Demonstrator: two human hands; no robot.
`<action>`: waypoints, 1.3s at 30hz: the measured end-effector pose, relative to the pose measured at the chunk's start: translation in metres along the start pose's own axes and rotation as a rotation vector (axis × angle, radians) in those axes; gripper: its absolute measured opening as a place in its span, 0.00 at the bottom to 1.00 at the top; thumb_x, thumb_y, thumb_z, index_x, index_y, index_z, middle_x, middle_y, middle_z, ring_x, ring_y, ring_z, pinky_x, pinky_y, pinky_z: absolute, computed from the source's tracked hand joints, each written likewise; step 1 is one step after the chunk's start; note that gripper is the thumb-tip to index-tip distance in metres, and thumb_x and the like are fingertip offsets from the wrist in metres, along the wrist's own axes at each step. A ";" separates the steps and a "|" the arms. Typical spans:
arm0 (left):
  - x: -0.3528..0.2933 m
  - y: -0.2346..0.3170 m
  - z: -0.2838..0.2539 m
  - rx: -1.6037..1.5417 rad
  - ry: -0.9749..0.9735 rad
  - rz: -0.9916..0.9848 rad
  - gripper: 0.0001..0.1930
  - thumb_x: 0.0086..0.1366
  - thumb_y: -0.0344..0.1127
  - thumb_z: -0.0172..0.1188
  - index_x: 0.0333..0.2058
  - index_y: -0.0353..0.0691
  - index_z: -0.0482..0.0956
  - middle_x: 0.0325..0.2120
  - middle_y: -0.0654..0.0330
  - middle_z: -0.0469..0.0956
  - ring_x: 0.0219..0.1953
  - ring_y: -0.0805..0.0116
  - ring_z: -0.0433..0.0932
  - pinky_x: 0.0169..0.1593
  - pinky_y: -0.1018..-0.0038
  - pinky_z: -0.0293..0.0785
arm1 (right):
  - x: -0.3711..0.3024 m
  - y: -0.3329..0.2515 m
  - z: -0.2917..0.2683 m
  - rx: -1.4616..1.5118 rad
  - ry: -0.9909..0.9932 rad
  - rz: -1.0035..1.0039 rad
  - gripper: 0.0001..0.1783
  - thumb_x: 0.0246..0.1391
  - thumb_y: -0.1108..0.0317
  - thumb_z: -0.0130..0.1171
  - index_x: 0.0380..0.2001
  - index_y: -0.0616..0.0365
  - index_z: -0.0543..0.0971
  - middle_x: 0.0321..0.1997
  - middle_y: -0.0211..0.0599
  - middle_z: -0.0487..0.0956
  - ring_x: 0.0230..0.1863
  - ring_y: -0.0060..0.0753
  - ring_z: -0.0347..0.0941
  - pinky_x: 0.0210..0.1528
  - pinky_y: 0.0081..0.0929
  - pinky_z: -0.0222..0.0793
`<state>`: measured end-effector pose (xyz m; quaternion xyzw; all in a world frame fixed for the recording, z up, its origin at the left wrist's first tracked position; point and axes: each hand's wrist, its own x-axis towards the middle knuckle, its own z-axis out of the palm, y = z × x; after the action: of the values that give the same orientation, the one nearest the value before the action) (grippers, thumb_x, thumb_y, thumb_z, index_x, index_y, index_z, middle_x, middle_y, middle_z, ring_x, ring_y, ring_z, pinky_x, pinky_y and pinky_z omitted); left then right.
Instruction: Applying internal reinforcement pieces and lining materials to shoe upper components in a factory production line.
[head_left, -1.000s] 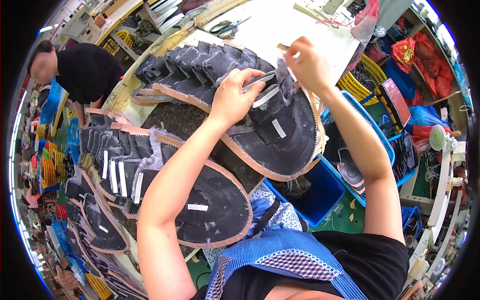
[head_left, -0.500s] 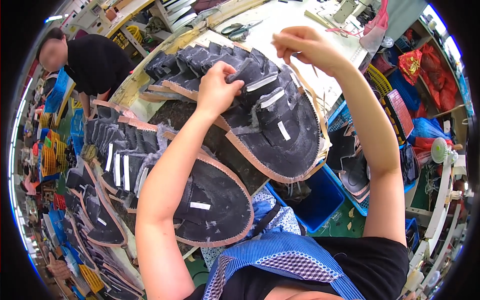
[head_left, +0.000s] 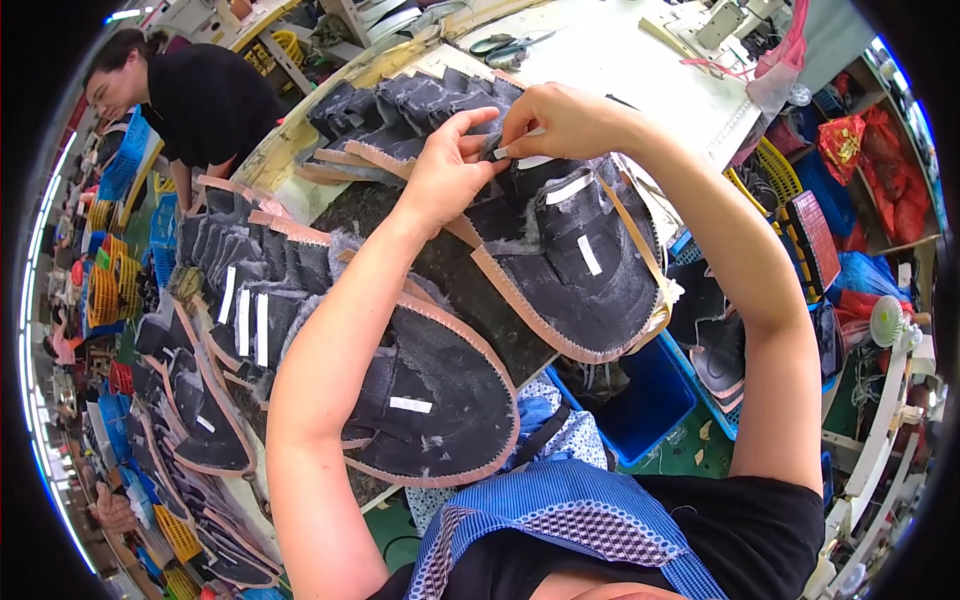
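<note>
Black shoe uppers with grey fuzz and pinkish toothed edges lie in overlapping rows on the bench. My left hand pinches the upper edge of one shoe upper in the far row. Against that same edge, the fingertips of my right hand are closed on a small white strip. More white strips are stuck on this upper, such as the tape strip on its front part. Below my left forearm lies another upper, also with a white strip. My fingers partly hide the spot they touch.
A blue bin stands below the bench, beside a blue basket holding more uppers. Scissors lie on the white tabletop, near a sewing machine. At the far left a person in black bends over. Red bags fill shelves at right.
My right hand has come down and left, from above the tabletop to the upper's edge beside my left hand. The left hand still holds that edge. The view has shifted slightly.
</note>
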<state>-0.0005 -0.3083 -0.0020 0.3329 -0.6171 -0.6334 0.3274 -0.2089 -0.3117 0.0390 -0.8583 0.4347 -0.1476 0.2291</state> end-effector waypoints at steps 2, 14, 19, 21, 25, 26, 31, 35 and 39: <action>-0.001 -0.001 0.002 0.076 0.006 0.017 0.26 0.65 0.16 0.54 0.62 0.33 0.67 0.49 0.53 0.81 0.49 0.72 0.81 0.57 0.75 0.78 | 0.001 -0.006 -0.001 -0.019 -0.026 0.071 0.11 0.53 0.65 0.67 0.35 0.62 0.86 0.32 0.41 0.85 0.33 0.33 0.80 0.41 0.31 0.75; 0.013 -0.022 0.001 0.323 0.166 0.065 0.26 0.58 0.30 0.62 0.56 0.29 0.75 0.38 0.51 0.85 0.35 0.69 0.84 0.42 0.74 0.79 | -0.022 0.042 -0.017 -0.161 0.360 0.278 0.32 0.41 0.48 0.76 0.40 0.68 0.84 0.38 0.50 0.84 0.38 0.43 0.82 0.42 0.33 0.78; 0.019 -0.024 0.006 0.519 0.102 0.225 0.26 0.60 0.34 0.57 0.58 0.36 0.76 0.42 0.49 0.80 0.43 0.59 0.81 0.50 0.69 0.75 | -0.017 0.041 -0.006 -0.303 0.447 0.262 0.32 0.43 0.53 0.74 0.47 0.64 0.82 0.41 0.47 0.80 0.46 0.45 0.78 0.48 0.36 0.73; 0.021 -0.025 0.006 0.457 0.059 0.292 0.25 0.59 0.33 0.54 0.57 0.39 0.77 0.41 0.49 0.77 0.42 0.55 0.79 0.49 0.68 0.75 | -0.016 0.039 -0.005 -0.305 0.471 0.235 0.27 0.45 0.55 0.72 0.46 0.62 0.83 0.41 0.45 0.80 0.45 0.45 0.78 0.48 0.36 0.73; 0.014 -0.018 0.004 0.522 -0.009 0.326 0.24 0.60 0.31 0.53 0.56 0.41 0.78 0.38 0.50 0.76 0.40 0.56 0.79 0.47 0.66 0.75 | -0.014 0.045 0.006 -0.282 0.467 0.185 0.14 0.51 0.56 0.66 0.36 0.53 0.85 0.43 0.40 0.80 0.44 0.45 0.80 0.47 0.40 0.75; 0.011 -0.015 0.008 0.615 -0.003 0.346 0.23 0.59 0.33 0.55 0.54 0.42 0.79 0.39 0.50 0.76 0.41 0.57 0.79 0.48 0.68 0.76 | -0.013 0.048 0.010 -0.344 0.634 0.263 0.11 0.53 0.57 0.64 0.34 0.52 0.85 0.43 0.37 0.80 0.42 0.44 0.80 0.45 0.40 0.75; 0.029 0.012 -0.020 0.778 0.227 0.285 0.26 0.56 0.45 0.67 0.50 0.37 0.82 0.42 0.49 0.77 0.39 0.58 0.81 0.49 0.66 0.78 | -0.046 0.065 -0.046 0.176 0.816 0.360 0.13 0.57 0.59 0.64 0.36 0.57 0.85 0.32 0.30 0.80 0.28 0.23 0.75 0.32 0.25 0.70; 0.046 -0.002 -0.040 1.281 0.450 0.346 0.17 0.57 0.42 0.68 0.40 0.36 0.83 0.43 0.48 0.77 0.39 0.55 0.81 0.47 0.62 0.79 | -0.041 0.030 -0.078 0.778 0.760 0.095 0.13 0.63 0.60 0.58 0.36 0.60 0.81 0.24 0.26 0.76 0.18 0.07 0.57 0.18 0.11 0.43; 0.047 0.004 -0.025 1.198 0.348 0.362 0.13 0.56 0.36 0.69 0.37 0.35 0.80 0.39 0.52 0.79 0.41 0.52 0.81 0.46 0.62 0.79 | -0.022 0.003 -0.068 0.576 0.462 0.274 0.21 0.68 0.51 0.54 0.31 0.59 0.79 0.29 0.30 0.81 0.25 0.09 0.70 0.20 0.11 0.52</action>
<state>-0.0062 -0.3607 0.0009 0.4463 -0.8478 -0.0508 0.2819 -0.2547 -0.3131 0.0937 -0.6371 0.5260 -0.4209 0.3744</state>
